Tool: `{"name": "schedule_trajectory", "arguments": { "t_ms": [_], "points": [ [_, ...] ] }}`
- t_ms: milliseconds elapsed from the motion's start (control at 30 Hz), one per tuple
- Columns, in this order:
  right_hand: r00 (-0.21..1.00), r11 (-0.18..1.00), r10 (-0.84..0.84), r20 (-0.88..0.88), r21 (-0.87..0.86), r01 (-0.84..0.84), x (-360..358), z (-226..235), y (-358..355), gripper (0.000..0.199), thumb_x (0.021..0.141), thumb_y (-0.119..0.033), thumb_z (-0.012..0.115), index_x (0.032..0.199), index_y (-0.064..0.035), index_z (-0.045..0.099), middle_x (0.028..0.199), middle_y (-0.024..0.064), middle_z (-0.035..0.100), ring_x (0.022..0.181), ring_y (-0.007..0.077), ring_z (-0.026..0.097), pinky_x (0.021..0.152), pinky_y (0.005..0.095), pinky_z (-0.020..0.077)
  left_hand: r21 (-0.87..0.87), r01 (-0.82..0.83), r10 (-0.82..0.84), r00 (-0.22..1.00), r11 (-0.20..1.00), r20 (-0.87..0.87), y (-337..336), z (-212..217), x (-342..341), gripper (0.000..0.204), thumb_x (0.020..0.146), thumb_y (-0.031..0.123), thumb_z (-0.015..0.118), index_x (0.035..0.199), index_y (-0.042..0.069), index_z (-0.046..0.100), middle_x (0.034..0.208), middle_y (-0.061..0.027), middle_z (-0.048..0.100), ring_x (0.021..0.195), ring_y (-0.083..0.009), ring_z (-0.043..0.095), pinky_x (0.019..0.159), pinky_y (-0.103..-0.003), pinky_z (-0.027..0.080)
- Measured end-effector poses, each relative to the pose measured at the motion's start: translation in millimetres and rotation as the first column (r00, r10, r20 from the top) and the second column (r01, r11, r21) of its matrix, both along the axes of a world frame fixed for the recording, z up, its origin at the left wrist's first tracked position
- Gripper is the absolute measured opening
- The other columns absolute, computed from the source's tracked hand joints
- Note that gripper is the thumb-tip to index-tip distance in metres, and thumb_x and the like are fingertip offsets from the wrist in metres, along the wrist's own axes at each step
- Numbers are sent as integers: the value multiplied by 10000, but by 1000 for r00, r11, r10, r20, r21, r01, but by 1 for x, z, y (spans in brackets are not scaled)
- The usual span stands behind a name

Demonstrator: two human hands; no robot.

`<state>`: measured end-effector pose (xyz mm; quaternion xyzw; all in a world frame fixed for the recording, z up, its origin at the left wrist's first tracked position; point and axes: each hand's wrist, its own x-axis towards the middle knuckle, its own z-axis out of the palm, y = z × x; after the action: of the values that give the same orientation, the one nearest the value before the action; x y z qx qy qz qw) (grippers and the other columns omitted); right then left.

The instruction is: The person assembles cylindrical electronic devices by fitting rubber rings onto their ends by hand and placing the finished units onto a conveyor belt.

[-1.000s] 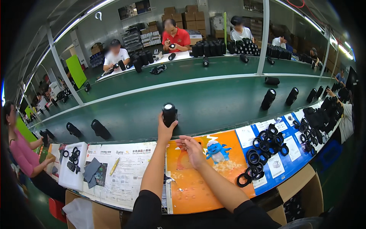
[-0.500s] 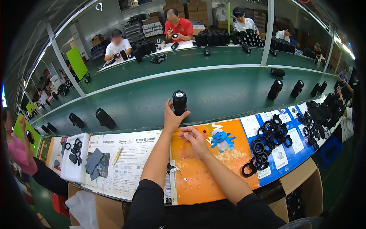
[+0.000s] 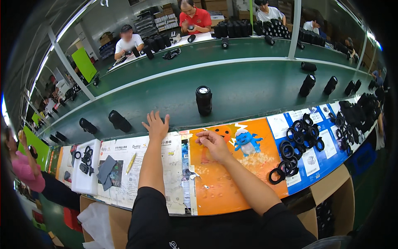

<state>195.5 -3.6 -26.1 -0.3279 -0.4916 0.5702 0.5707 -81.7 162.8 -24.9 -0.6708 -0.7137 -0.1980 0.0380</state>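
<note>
A black cylindrical speaker with a silver disc on top stands upright on the green conveyor belt, ahead of me. My left hand is open and empty, its fingers spread over the belt's near edge, left of the speaker and apart from it. Over the orange board hovers my right hand, with loosely bent fingers and nothing visible in them. Two more speakers are to the left on the belt, the closer one leaning.
Black rings lie piled on a blue printed sheet at right. A white foam tray with black parts, grey cloth pieces and a yellow pen are at left. An open carton stands below the table. Co-workers sit across the belt.
My left hand has let go of the speaker and moved left and down, its fingers spreading. The speaker now stands alone on the belt. My right hand stays over the orange board.
</note>
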Motion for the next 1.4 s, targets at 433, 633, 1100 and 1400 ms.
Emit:
{"name": "schedule_trajectory", "arguments": {
  "t_ms": [433,633,1100,1400],
  "points": [
    [990,999,-45,133,18,43,-1,4,-2,226,1129,-92,610,1312,3,704,1165,83,763,1107,153,717,1018,304,562,226,38,-21,997,973,-76,-7,5,1,463,1044,380,639,1386,67,648,1549,-178,552,1460,-375,466,1129,-661,375],
    [973,997,-68,222,43,60,-6,6,-5,211,1121,-87,615,1273,2,731,1123,79,784,1041,141,736,963,299,583,383,45,-9,995,923,-95,-7,-6,1,360,1025,310,646,1264,47,704,1421,-159,621,1367,-356,513,1071,-584,422],
    [956,996,-77,283,56,64,-5,4,-4,204,1116,-90,621,1262,-7,739,1094,79,802,1002,133,749,924,284,582,300,39,-26,999,953,-48,-5,-12,-3,221,998,224,624,1087,43,715,1157,-133,687,1150,-333,619,1013,-514,458],
    [953,997,-74,295,51,61,-4,3,-6,205,1119,-98,620,1257,-9,742,1102,81,809,1008,132,747,930,289,575,310,114,-108,993,944,-36,-9,-8,-2,154,986,173,646,1004,48,732,1088,-125,726,1114,-329,650,971,-498,479]
  ]
}}
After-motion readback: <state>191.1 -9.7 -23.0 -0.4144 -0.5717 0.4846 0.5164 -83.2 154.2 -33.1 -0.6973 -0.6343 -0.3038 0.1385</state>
